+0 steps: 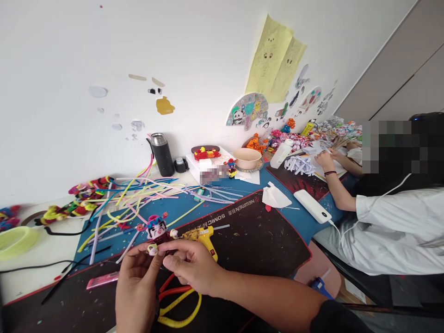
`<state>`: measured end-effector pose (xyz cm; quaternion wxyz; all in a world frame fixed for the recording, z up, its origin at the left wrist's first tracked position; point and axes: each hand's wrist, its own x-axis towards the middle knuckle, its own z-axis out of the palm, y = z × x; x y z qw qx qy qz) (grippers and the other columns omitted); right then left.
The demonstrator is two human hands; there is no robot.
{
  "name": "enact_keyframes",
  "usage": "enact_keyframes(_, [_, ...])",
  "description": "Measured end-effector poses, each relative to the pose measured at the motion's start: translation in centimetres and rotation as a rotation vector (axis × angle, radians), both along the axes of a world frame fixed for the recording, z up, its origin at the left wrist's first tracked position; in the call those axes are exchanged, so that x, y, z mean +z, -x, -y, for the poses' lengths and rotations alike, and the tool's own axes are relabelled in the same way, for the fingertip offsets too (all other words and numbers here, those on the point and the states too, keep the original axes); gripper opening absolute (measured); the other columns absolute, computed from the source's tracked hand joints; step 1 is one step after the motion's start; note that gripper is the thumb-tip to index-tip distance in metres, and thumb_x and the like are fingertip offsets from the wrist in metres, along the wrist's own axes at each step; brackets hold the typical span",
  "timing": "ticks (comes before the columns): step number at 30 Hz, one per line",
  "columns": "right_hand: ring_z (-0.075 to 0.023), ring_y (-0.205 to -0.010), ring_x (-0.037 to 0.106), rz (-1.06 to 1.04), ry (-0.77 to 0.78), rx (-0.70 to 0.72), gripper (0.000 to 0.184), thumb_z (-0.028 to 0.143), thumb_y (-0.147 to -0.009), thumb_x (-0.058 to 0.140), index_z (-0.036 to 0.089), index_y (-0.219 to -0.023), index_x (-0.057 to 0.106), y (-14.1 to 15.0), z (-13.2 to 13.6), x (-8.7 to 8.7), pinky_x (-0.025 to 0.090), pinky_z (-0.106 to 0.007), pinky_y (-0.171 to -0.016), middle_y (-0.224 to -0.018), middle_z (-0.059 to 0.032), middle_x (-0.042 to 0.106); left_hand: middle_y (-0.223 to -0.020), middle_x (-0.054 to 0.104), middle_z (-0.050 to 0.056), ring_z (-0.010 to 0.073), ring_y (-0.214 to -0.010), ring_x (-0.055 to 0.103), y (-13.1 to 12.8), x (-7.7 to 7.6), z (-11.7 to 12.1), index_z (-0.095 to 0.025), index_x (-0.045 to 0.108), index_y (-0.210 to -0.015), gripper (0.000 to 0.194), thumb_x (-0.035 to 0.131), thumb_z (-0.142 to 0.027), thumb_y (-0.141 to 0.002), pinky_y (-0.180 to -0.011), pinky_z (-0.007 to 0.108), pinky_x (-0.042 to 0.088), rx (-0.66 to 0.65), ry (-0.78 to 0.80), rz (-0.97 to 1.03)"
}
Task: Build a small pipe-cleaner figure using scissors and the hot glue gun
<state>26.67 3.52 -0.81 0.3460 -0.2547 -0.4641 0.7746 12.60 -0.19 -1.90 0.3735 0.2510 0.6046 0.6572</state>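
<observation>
Hand-held chenille figurine (157,230) above a black desk mat (253,245).
The left hand (137,275) pinches its lower part; the right hand (194,263), thumb parted from index finger, rests its fingertip against it.

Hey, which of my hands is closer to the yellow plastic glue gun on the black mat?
Right. Your right hand is just to the near side of the glue gun; your left hand is farther off to its left, holding the small fuzzy blue-hatted doll.
</observation>
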Motion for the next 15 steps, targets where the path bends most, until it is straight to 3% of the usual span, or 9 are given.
enact_keyframes(5, [-0.0039,-0.044,0.024,-0.006,0.016,-0.002,0.066,0.071,-0.085,0.087,0.019,-0.125,0.080,0.1,0.0,0.2,0.019,-0.023,-0.042,-0.058,0.0113,0.041,-0.095,0.075,0.002,0.0229,-0.095,0.075,0.1,-0.2,0.0,-0.025,0.068,-0.097,0.060,0.101,-0.061,-0.061,-0.082,0.030,0.062,-0.009,-0.007,0.010])
enact_keyframes(10, [-0.0051,-0.042,0.026,-0.001,-0.009,-0.021,0.069,0.072,-0.085,0.086,0.018,-0.128,0.081,-0.5,0.4,1.6,0.022,-0.023,-0.042,-0.053,0.0119,0.041,-0.100,0.075,0.002,0.0222,-0.098,0.075,0.9,-0.5,0.2,-0.026,0.069,-0.101,0.052,0.098,-0.056,-0.070,-0.084,0.029,0.061,-0.001,-0.002,-0.007])
enact_keyframes(15, [-0.0071,-0.043,0.031,0.057,-0.043,-0.076,0.066,0.079,-0.083,0.082,0.017,-0.106,0.082,-2.4,0.6,3.1,0.024,-0.024,-0.045,-0.050,0.0103,0.038,-0.101,0.078,0.003,0.0253,-0.090,0.078,2.4,0.1,-0.1,-0.026,0.068,-0.104,0.048,0.096,-0.051,-0.073,-0.080,0.037,0.064,0.054,-0.036,-0.062])
